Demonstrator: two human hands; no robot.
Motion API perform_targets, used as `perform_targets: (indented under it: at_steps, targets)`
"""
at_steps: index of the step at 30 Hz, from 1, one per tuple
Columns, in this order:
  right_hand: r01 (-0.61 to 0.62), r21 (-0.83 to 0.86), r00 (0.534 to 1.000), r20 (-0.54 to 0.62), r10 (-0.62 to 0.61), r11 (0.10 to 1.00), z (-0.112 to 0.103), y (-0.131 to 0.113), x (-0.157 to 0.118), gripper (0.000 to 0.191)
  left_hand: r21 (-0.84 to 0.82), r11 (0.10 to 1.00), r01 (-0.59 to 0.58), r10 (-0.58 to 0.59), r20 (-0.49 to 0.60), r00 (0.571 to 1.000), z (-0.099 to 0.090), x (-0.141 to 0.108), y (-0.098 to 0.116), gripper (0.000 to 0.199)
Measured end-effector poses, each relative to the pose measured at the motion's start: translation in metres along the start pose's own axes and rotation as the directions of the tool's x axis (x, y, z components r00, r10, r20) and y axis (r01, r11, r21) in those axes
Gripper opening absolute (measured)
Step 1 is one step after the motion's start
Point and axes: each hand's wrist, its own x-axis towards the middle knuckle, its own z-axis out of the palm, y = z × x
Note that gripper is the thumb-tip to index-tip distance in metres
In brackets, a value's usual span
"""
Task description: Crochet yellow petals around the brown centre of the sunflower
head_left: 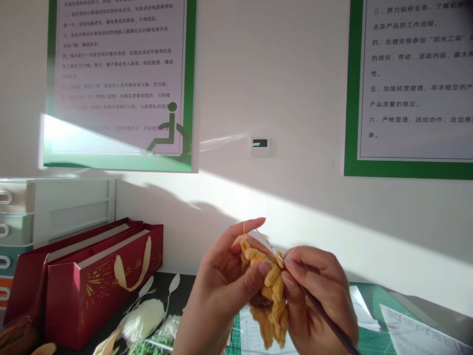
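Pinched in my left hand [225, 281] is a yellow crocheted flower [273, 276] with a brown middle. A strand of yellow yarn loops over the raised left index finger and runs down toward the work. My right hand [321, 296] grips a crochet hook [325, 313] with a dark handle and a thin metal shaft. The hook's tip lies at the flower's upper edge, by the yarn. Fingers of the right hand also sit against the flower's right side. Part of the brown middle is hidden behind my left thumb.
Dark red gift bags [107, 281] stand at left beside a drawer unit [74, 207]. White yarn [144, 318] and green yarn [148, 347] lie near them. Printed sheets [417, 330] rest on a green cutting mat [373, 340]. Behind is a wall with posters.
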Motion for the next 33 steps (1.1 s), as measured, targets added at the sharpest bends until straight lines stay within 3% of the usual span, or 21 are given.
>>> perform_targets:
  at_steps: [3,6,9,14,16,19,21,24,26,27,28,30,33]
  targets:
    - [-0.127,0.152,0.990,-0.036,0.134,0.980,-0.006,-0.003,0.010,0.020,0.024,0.999,0.034,-0.033,-0.016,0.999,-0.001,0.001,0.004,0.040]
    - [-0.310,0.329,0.947,0.019,0.322,0.892,-0.011,-0.006,0.020,0.013,0.019,0.998,0.065,-0.066,0.056,0.996,-0.004,0.004,0.004,0.037]
    - [-0.487,0.480,0.863,0.139,0.485,0.730,-0.015,-0.005,0.025,0.013,-0.003,0.996,0.087,-0.086,0.137,0.987,-0.010,0.006,0.001,0.035]
    - [-0.719,0.549,0.658,0.341,0.671,0.426,-0.012,-0.001,0.029,0.023,-0.005,0.995,0.102,-0.101,0.123,0.987,-0.013,0.006,-0.001,0.030]
    - [-0.754,0.547,0.616,0.396,0.681,0.364,-0.008,-0.002,0.029,0.027,-0.008,0.995,0.100,-0.098,0.107,0.989,-0.010,0.006,0.000,0.031]
    - [-0.761,0.550,0.600,0.396,0.695,0.344,-0.002,-0.004,0.027,0.031,0.003,0.997,0.078,-0.078,0.048,0.996,-0.005,0.004,0.003,0.034]
    - [-0.739,0.550,0.631,0.363,0.686,0.389,0.002,-0.005,0.025,0.032,0.004,0.997,0.073,-0.073,-0.026,0.997,0.000,0.001,0.005,0.033]
    - [-0.593,0.486,0.799,0.257,0.543,0.642,0.005,-0.004,0.021,0.020,-0.004,0.998,0.070,-0.070,-0.130,0.989,0.007,-0.003,0.007,0.034]
    - [-0.347,0.316,0.937,0.150,0.315,0.883,0.004,-0.002,0.018,0.011,0.001,0.999,0.055,-0.053,-0.195,0.979,0.012,-0.006,0.007,0.033]
    - [-0.180,0.199,0.981,0.111,0.160,0.963,0.003,0.000,0.016,0.015,0.004,0.999,0.049,-0.046,-0.223,0.974,0.014,-0.007,0.006,0.032]
    - [-0.021,0.085,0.995,0.094,0.013,0.996,0.001,0.001,0.015,0.022,0.007,0.999,0.048,-0.045,-0.248,0.968,0.016,-0.007,0.006,0.033]
    - [0.199,-0.054,0.977,0.088,-0.194,0.979,-0.002,0.006,0.011,0.035,-0.001,0.998,0.060,-0.057,-0.289,0.956,0.019,-0.008,0.006,0.037]
    - [0.218,-0.037,0.974,0.067,-0.215,0.975,-0.004,0.013,0.008,0.037,-0.049,0.991,0.128,-0.137,-0.279,0.951,0.017,-0.006,0.008,0.042]
